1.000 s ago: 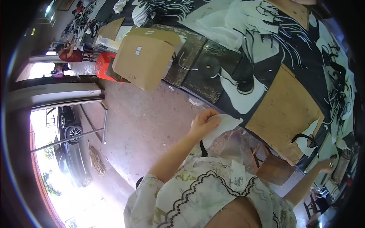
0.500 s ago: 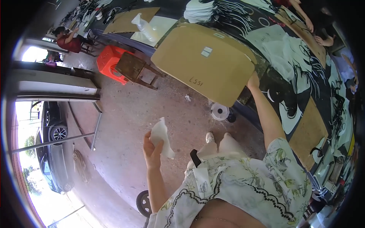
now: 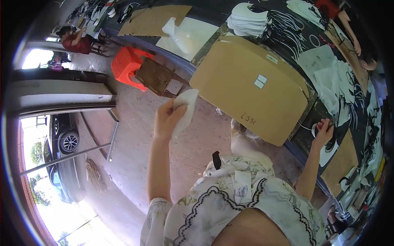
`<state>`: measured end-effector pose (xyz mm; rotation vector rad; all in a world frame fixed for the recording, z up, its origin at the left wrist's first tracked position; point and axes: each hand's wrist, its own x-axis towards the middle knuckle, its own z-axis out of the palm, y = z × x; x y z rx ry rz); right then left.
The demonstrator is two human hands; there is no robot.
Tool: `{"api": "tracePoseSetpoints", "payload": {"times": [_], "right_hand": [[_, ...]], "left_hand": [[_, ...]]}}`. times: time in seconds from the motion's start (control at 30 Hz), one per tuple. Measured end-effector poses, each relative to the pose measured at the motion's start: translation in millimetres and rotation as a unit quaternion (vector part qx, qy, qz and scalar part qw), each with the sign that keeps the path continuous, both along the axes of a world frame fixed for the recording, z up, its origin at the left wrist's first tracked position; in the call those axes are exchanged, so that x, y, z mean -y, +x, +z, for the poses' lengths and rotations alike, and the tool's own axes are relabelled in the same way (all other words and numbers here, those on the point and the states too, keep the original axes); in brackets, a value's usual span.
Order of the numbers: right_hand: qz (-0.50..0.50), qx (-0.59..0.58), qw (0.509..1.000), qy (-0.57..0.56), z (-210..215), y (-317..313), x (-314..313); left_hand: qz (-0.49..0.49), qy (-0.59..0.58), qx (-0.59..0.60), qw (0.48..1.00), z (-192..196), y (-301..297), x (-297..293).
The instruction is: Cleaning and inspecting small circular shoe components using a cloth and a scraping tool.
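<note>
My left hand (image 3: 165,121) is raised over the floor, closed with the thumb on top of a thin white piece (image 3: 188,107) that looks like folded cloth or paper. Beside it on the table lies a large tan cardboard sheet (image 3: 234,82) with rounded corners and two small white labels. My right hand (image 3: 323,133) is past the sheet's right corner, over the dark table, its fingers curled together near a white curved piece (image 3: 314,129) and black items. Whatever its fingertips hold is too small to make out.
A stack of white pieces (image 3: 247,20) with black cords stands behind the cardboard, near a clear spray bottle (image 3: 178,37). A red plastic stool (image 3: 126,65) and a wooden stool (image 3: 158,76) flank the table's left side. Other people work at the far right and far left.
My right hand has left the cardboard's right edge and moved to the table beside it. My left hand has risen with the white piece, toward the cardboard. The view has shifted.
</note>
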<state>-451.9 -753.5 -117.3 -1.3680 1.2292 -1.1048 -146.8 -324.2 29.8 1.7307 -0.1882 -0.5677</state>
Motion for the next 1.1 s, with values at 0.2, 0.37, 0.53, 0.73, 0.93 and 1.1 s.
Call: {"api": "tracePoseSetpoints", "payload": {"times": [0.2, 0.37, 0.53, 0.73, 0.93, 1.1], "right_hand": [[0.357, 0.031, 0.931, 0.072, 139, 188, -93], [0.585, -0.026, 0.810, 0.023, 149, 338, -156], [0.429, 0.155, 0.865, 0.207, 145, 389, -204], [0.500, 0.239, 0.691, 0.464, 140, 441, -311], [0.510, 0.311, 0.691, 0.407, 148, 478, -337], [0.480, 0.331, 0.709, 0.397, 146, 479, -340]], "left_hand": [[-0.210, -0.042, -0.039, 0.976, 34, 80, 93], [-0.236, -0.066, 0.018, 0.969, 44, 142, 96], [-0.103, -0.109, 0.141, 0.979, 31, 225, 49], [-0.104, -0.184, 0.090, 0.973, 53, 292, 35], [-0.196, -0.184, 0.055, 0.962, 66, 320, 11], [-0.257, -0.168, 0.077, 0.949, 61, 329, 11]]}}
